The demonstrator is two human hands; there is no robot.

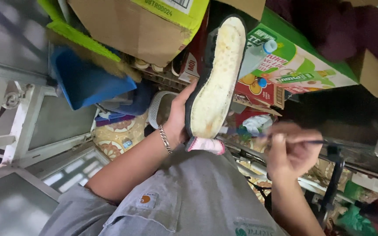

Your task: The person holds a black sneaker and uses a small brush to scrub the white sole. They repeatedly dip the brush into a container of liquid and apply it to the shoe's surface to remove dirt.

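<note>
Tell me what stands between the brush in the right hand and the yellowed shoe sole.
Nothing visible does. The right hand holds the thin dark-handled brush with its tip beside the lower end of the yellowed shoe sole, held by the left hand.

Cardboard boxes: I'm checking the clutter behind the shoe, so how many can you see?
2: a brown cardboard box at top left, and a green printed box at top right behind the shoe sole. Others may be hidden.

The shoe sole (215, 83) is cream-yellow with a black rim. The dustpan (86, 83) is blue, the carton (302, 65) green and red. The floor tiles (119, 135) show a yellow and brown floral pattern.
</note>
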